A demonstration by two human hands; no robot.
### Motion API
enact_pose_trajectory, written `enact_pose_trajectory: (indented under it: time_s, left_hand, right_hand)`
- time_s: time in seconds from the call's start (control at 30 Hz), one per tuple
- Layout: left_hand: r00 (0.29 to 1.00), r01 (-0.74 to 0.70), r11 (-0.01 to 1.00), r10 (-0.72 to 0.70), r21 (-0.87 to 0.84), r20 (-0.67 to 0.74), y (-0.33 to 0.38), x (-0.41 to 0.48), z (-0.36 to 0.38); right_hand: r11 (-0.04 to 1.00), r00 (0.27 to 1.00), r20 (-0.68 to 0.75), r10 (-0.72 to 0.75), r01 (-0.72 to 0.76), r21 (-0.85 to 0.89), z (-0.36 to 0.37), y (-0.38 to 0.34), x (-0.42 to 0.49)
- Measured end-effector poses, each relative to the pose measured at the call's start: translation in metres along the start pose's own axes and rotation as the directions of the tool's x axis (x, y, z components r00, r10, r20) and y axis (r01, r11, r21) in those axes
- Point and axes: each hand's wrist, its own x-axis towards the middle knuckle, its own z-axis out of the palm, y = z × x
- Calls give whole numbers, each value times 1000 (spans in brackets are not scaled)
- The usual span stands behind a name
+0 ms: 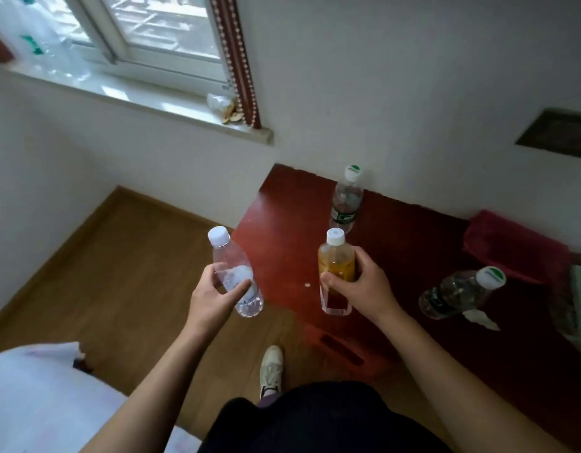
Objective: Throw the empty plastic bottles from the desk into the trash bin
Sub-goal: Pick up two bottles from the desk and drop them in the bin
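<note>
My left hand (214, 294) grips a clear plastic bottle (235, 268) with a white cap, held over the floor just left of the desk corner. My right hand (354, 284) grips a bottle with a yellow label (335, 263) and a white cap, over the front of the dark red desk (282, 223). A clear bottle with a green-and-white cap (345, 199) stands upright at the back of the desk by the wall. Another such bottle (459, 291) lies on its side to the right. No trash bin is in view.
A red cloth (511, 243) and a patterned bundle (576, 302) lie at the desk's right end, a crumpled tissue (480, 317) beside the lying bottle. Wooden floor (119, 256) stretches to the left under a window sill (152, 99). A white bed corner (37, 403) is at bottom left.
</note>
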Motion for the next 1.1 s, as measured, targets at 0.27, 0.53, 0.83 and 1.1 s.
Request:
enact_pose_trajectory:
  time_s: [0.27,0.53,0.83,1.1]
  left_hand:
    - [852,324,939,-341,-111,-398,-110,-134,-91]
    - [507,585,697,-714,-414,-484,-218,-258,-136]
    - [390,700,532,-843,-476,-370,-297,-268,-173]
    - [469,659,619,-783,-428,-410,-291,-185,-246]
  right_hand:
    - [967,874,469,-126,214,-140,99,-40,-18]
    - [931,728,685,-32,271,-244,214,-56,-43]
    - [890,718,688,108,239,-389,308,-54,-45]
    - [831,770,626,125,264,-490,357,-78,1]
